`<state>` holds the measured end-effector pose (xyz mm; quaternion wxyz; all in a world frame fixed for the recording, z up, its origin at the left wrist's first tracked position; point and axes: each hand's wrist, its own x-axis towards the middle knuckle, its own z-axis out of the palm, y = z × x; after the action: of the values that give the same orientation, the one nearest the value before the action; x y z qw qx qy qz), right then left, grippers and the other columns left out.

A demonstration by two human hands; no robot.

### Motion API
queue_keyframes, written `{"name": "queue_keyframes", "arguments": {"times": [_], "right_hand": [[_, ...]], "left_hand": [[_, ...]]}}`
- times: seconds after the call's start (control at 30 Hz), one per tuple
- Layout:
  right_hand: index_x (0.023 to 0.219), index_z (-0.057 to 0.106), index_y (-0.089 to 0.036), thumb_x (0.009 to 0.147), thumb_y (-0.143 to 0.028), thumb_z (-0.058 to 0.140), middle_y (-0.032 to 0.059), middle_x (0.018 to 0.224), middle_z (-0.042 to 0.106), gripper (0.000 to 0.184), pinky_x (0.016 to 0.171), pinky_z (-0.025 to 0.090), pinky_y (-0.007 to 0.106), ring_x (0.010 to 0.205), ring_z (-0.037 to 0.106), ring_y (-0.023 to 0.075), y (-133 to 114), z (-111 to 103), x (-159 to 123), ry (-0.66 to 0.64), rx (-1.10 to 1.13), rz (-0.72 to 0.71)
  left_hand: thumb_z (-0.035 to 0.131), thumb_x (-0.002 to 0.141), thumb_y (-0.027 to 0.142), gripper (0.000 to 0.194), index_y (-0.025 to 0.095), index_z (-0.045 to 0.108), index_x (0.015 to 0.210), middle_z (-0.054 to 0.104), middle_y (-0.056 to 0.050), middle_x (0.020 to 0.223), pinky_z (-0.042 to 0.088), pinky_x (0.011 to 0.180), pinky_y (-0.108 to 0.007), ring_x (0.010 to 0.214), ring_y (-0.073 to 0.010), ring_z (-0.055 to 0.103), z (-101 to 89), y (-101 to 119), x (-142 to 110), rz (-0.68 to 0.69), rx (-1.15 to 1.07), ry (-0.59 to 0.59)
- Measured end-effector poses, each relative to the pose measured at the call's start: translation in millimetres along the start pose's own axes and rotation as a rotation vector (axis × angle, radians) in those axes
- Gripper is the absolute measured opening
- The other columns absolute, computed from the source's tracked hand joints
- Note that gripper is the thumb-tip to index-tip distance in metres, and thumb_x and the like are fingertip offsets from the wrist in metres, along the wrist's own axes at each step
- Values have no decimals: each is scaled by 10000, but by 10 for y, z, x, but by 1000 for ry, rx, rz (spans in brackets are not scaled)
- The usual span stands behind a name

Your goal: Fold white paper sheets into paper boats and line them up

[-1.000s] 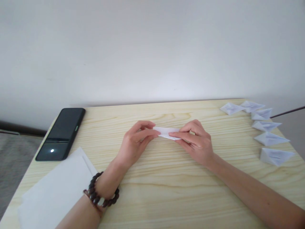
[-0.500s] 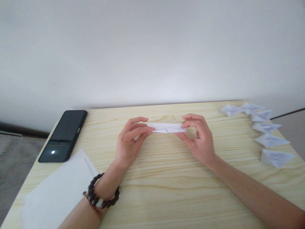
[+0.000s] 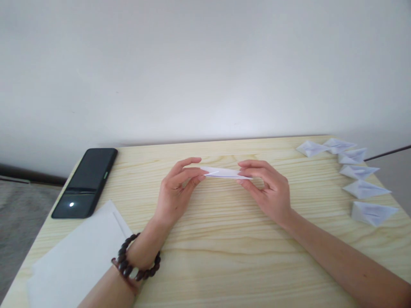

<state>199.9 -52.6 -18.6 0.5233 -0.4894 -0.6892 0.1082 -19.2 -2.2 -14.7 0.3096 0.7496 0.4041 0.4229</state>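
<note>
A small folded white paper piece is held a little above the wooden table, near its middle. My left hand pinches the paper's left end between thumb and fingers. My right hand pinches its right end the same way. The paper lies almost flat between the two hands, seen nearly edge-on. A dark bead bracelet is on my left wrist.
A black phone lies at the table's far left. A stack of white paper sheets covers the near left corner. Several folded white paper shapes lie in a row along the right edge. A pale wall stands behind the table.
The paper has been tilted from facing me to lying nearly flat. My right hand's fingers have lowered and closed in on its right end. My left hand has barely moved.
</note>
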Motion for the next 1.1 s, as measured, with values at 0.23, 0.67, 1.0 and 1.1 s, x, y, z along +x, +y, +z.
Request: {"name": "queue_keyframes", "arguments": {"times": [0.23, 0.67, 1.0, 1.1], "right_hand": [[972, 662, -246, 803, -228, 692, 56, 1055, 702, 173, 862, 552, 366, 969, 672, 198, -17, 3, -4, -39, 34, 22], [879, 585, -228, 815, -183, 656, 101, 1166, 626, 106, 801, 557, 385, 1035, 624, 224, 24, 11, -55, 56, 39, 82], [900, 580, -224, 872, -177, 578, 81, 1057, 691, 54, 836, 552, 355, 1001, 661, 199, 1, 22, -22, -55, 0, 69], [919, 581, -226, 873, -208, 594, 90, 1166, 671, 51, 767, 574, 310, 968, 683, 193, 29, 26, -49, -57, 82, 194]], "left_hand": [[610, 867, 263, 128, 233, 719, 928, 689, -37, 1125, 518, 843, -283, 986, -167, 650, -7, -15, -7, -37, -12, 31], [613, 864, 281, 127, 234, 714, 923, 673, -46, 1091, 524, 840, -298, 970, -173, 636, -13, -17, -6, -23, 12, 33], [520, 916, 251, 132, 194, 636, 947, 619, -93, 1209, 495, 901, -325, 1077, -189, 603, 6, -19, 8, 8, 38, -67], [528, 909, 210, 118, 192, 640, 942, 614, -87, 1222, 468, 950, -326, 1101, -180, 593, 7, -4, 12, 30, 64, -70]]}}
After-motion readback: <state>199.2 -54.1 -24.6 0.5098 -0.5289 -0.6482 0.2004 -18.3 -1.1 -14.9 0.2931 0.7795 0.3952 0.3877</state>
